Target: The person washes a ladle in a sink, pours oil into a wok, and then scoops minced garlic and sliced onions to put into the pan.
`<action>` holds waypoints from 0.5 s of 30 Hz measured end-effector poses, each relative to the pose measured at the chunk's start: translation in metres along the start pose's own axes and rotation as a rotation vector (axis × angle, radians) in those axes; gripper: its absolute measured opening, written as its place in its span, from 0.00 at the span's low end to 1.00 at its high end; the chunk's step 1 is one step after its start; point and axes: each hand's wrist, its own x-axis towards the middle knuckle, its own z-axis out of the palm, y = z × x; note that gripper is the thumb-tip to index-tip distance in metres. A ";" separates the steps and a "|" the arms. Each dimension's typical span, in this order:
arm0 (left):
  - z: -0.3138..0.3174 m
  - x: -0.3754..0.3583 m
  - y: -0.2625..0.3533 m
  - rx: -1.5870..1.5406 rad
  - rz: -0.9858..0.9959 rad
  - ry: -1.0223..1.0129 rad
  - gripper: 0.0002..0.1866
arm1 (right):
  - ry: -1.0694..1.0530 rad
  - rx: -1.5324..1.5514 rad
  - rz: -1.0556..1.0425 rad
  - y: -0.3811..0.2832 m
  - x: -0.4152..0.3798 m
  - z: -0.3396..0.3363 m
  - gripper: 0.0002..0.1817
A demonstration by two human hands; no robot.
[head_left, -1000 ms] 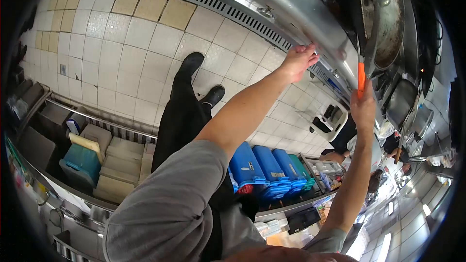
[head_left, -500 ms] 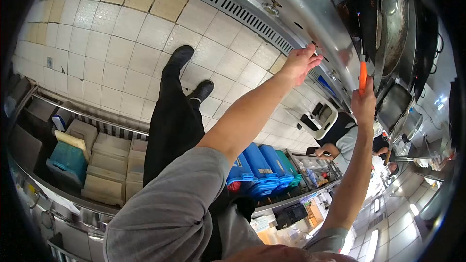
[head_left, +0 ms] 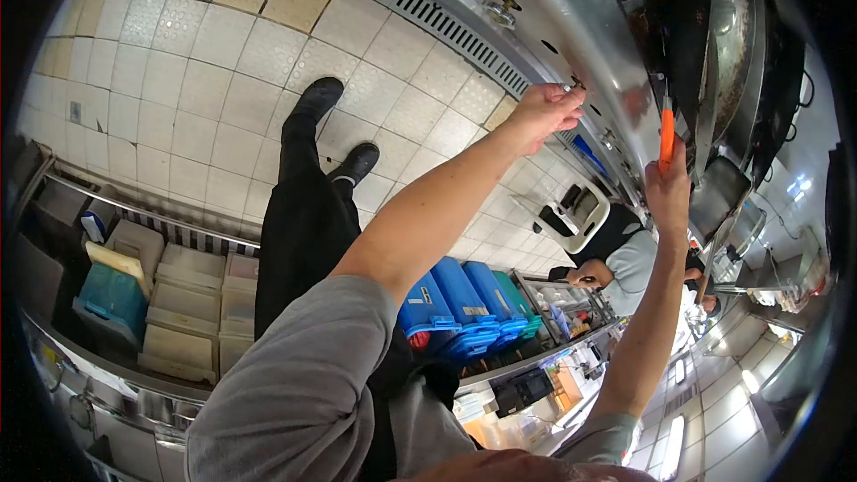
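My left hand [head_left: 546, 113] reaches to the stove's steel front panel [head_left: 580, 18], its fingers closed around a small metal valve knob [head_left: 578, 83] that they partly hide. A similar brass knob [head_left: 507, 4] sticks out farther along the panel. My right hand [head_left: 668, 183] is wrapped around the orange handle of a stick lighter [head_left: 667, 138]. The lighter's thin tip points over the stove edge, toward the dark burner area. Beside it lies a large metal wok or pan [head_left: 734, 54], and a dark square pan [head_left: 719, 196] is close to my right wrist.
A slotted floor drain [head_left: 393, 0] runs along the stove's foot, over white tiles [head_left: 205, 116]. Blue lidded bins [head_left: 460, 299] and pale containers [head_left: 185, 303] fill a low shelf behind me. Another person in a grey sleeve [head_left: 636, 268] is near a white stool [head_left: 589, 223].
The fingers of my left hand, more spread before, have curled in at the knob. My right hand keeps its hold on the lighter. The whole view has shifted slightly.
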 end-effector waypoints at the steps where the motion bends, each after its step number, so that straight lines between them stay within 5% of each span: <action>1: 0.001 -0.001 0.000 0.008 -0.012 0.023 0.25 | 0.001 -0.003 -0.001 -0.002 0.000 0.000 0.31; 4: 0.000 -0.001 0.001 -0.135 -0.030 0.042 0.22 | 0.016 -0.007 0.048 -0.002 0.001 0.003 0.30; 6: 0.001 -0.001 0.001 -0.160 -0.019 0.048 0.21 | 0.057 0.054 -0.145 0.013 0.004 0.009 0.32; 15: 0.003 0.009 -0.010 -0.396 -0.052 0.056 0.20 | 0.025 0.057 -0.005 0.000 0.000 0.008 0.27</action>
